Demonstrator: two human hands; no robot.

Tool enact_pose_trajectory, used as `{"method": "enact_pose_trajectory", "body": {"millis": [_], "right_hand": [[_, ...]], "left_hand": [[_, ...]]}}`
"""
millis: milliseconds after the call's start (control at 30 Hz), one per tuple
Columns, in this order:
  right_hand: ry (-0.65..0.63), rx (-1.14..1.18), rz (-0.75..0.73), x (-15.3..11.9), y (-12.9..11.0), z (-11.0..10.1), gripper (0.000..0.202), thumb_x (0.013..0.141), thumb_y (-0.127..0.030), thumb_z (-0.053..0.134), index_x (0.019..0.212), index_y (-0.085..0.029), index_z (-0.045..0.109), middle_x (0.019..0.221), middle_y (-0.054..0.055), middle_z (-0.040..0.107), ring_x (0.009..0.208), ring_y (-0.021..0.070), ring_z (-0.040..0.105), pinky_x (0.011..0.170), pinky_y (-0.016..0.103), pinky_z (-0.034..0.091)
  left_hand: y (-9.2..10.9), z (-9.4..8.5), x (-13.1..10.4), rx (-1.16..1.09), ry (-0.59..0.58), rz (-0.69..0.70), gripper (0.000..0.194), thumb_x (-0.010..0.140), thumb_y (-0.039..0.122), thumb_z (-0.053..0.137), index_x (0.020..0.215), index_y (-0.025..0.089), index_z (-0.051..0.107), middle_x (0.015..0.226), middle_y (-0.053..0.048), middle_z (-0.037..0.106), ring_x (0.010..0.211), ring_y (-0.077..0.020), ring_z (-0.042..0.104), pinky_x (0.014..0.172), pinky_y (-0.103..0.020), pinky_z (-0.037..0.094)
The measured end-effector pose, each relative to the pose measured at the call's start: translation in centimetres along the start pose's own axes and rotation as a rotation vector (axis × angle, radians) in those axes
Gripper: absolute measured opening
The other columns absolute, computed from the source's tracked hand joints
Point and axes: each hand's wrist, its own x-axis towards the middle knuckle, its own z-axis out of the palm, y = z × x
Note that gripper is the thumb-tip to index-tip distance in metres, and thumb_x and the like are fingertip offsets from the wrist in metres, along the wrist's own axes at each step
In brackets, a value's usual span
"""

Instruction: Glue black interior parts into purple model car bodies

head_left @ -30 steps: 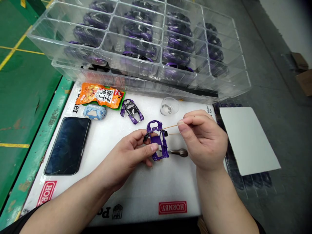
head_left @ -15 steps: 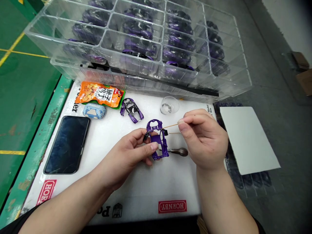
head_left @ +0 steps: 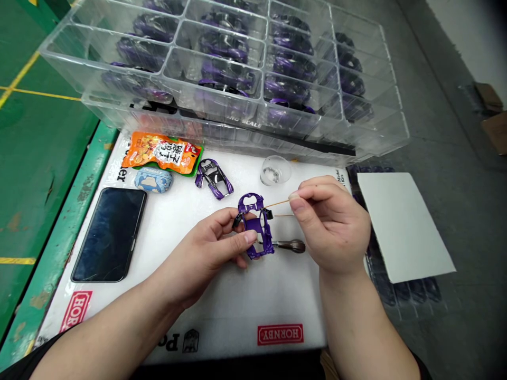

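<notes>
Crosswise, a thin stick (head_left: 278,203) pinched in the right hand (head_left: 336,232) reaches left toward the purple frame (head_left: 253,225), clasped in the left hand (head_left: 206,248), its long axis pointing away from the person.

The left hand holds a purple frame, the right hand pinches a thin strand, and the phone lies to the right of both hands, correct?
Not quite: the head view shows the phone lying to the left of both hands. The left hand does hold a purple frame, and the right hand pinches a thin strand.
</notes>
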Motion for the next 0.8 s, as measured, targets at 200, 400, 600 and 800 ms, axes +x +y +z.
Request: {"method": "enact_pose_trajectory", "body": {"millis": [200, 400, 600, 800], "right_hand": [[0.006, -0.043, 0.007, 0.0, -0.1, 0.0, 0.008, 0.107, -0.020, 0.080, 0.103, -0.028, 0.081, 0.098, 0.003, 0.077, 0.091, 0.0237, 0.073, 0.079, 0.042, 0.063], [0.002, -0.001, 0.007, 0.0, -0.1, 0.0, 0.013, 0.105, -0.015, 0.081, 0.103, -0.028, 0.081, 0.098, 0.002, 0.077, 0.092, 0.0218, 0.071, 0.079, 0.039, 0.061], [0.025, 0.002, -0.003, 0.1, 0.0, 0.0, 0.011, 0.105, -0.017, 0.081, 0.103, -0.028, 0.081, 0.097, 0.002, 0.076, 0.090, 0.0220, 0.072, 0.077, 0.039, 0.061], [0.144, -0.019, 0.016, 0.0, 0.9, 0.1, 0.005, 0.108, -0.027, 0.083, 0.103, -0.027, 0.080, 0.099, 0.003, 0.075, 0.089, 0.0220, 0.073, 0.075, 0.039, 0.060]], "left_hand": [[0.1, 0.0, 0.0, -0.003, 0.008, -0.003, 0.046, 0.093, 0.043, 0.103, 0.128, 0.021, 0.084, 0.106, -0.006, 0.079, 0.092, -0.0193, 0.071, 0.070, -0.026, 0.063], [0.2, 0.0, 0.0, 0.006, 0.010, 0.000, 0.048, 0.092, 0.044, 0.103, 0.129, 0.020, 0.084, 0.106, -0.006, 0.079, 0.090, -0.0185, 0.070, 0.070, -0.026, 0.061], [0.2, 0.1, 0.1, 0.006, 0.015, 0.000, 0.049, 0.091, 0.045, 0.104, 0.127, 0.019, 0.084, 0.105, -0.007, 0.079, 0.090, -0.0195, 0.071, 0.069, -0.027, 0.061], [0.0, 0.0, 0.1, 0.014, 0.025, -0.007, 0.049, 0.091, 0.045, 0.103, 0.128, 0.019, 0.084, 0.106, -0.008, 0.080, 0.091, -0.0205, 0.071, 0.069, -0.027, 0.061]]}}
